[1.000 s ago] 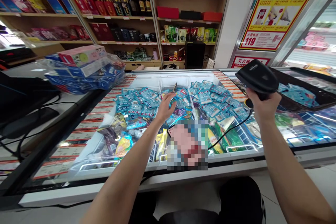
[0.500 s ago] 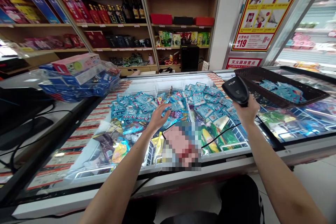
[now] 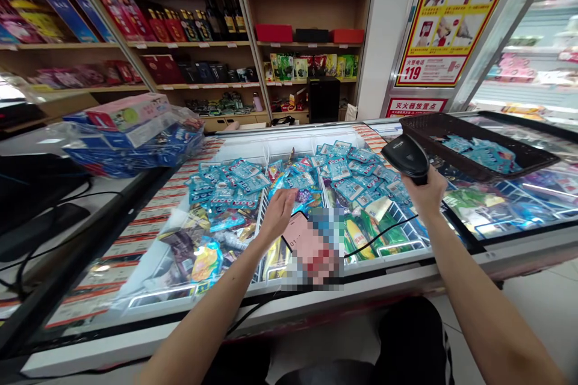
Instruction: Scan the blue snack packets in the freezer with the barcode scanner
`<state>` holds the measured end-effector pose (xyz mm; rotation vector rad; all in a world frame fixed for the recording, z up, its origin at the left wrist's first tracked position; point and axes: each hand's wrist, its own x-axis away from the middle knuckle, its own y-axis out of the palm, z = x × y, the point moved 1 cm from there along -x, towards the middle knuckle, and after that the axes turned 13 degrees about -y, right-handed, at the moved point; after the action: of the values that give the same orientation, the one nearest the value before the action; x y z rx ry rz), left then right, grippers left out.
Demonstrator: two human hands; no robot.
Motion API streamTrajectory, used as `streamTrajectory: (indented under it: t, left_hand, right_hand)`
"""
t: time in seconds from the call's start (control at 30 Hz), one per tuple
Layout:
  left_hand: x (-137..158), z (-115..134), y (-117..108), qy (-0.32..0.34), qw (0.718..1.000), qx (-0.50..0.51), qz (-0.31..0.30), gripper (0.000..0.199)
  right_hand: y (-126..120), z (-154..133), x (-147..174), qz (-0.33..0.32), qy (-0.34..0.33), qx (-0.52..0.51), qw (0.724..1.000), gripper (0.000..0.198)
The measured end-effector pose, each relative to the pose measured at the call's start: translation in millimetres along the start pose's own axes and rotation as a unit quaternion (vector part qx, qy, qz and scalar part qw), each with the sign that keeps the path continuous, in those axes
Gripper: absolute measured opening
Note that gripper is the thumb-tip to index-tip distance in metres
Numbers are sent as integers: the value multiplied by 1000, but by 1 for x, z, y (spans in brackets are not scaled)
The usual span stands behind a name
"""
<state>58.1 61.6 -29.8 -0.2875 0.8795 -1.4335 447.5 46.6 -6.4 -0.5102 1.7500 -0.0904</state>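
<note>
My right hand [image 3: 427, 195] is wrapped round the handle of a black barcode scanner [image 3: 405, 155], held above the right part of the freezer. A dark cable hangs below that hand. My left hand [image 3: 277, 212] is over the middle, palm down, its fingers stretched and close together; nothing shows in them. Just below its fingertips lies a phone [image 3: 298, 233] with a lit pink screen, its lower part blurred. Small blue packets are heaped to the left [image 3: 230, 186] and right [image 3: 345, 174] of that hand. Whether its fingers touch a packet is hidden.
A dark tray [image 3: 422, 125] with several blue packets stands at the right. Plastic-wrapped blue boxes [image 3: 130, 138] sit at the left, by cables. The chest freezer's white front edge [image 3: 361, 289] runs before me. Stocked shelves [image 3: 189, 42] line the back.
My left hand has shifted slightly right and down, and its spread fingers have come together. The phone screen now shows digits. My right hand keeps the scanner in nearly the same place.
</note>
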Motion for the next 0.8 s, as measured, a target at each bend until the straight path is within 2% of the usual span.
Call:
streamTrajectory:
  t: [0.1, 0.17, 0.3, 0.37, 0.43, 0.6, 0.8]
  left_hand:
    - [-5, 0, 5, -20, 999, 40, 11, 47]
    - [-12, -1, 9, -27, 998, 54, 21, 48]
    - [-29, 1, 20, -14, 999, 45, 24, 48]
    - [-38, 5, 27, 3, 999, 27, 20, 47]
    - [-46, 8, 31, 23, 999, 8, 24, 46]
    - [-66, 13, 39, 70, 997, -21, 32, 40]
    - [-96, 20, 60, 100, 993, -59, -15, 35]
  right_hand:
    - [-6, -16, -4, 0, 19, -69, 997, 26]
    - [-7, -27, -7, 3, 55, -130, 990, 29]
    - [0, -45, -11, -21, 135, -273, 952, 33]
    - [6, -50, -11, -37, 155, -300, 941, 35]
    - [12, -53, -10, -53, 143, -279, 948, 36]
    - [26, -56, -13, -110, 59, -165, 978, 34]
    - [53, -57, -18, -132, -14, -107, 985, 31]
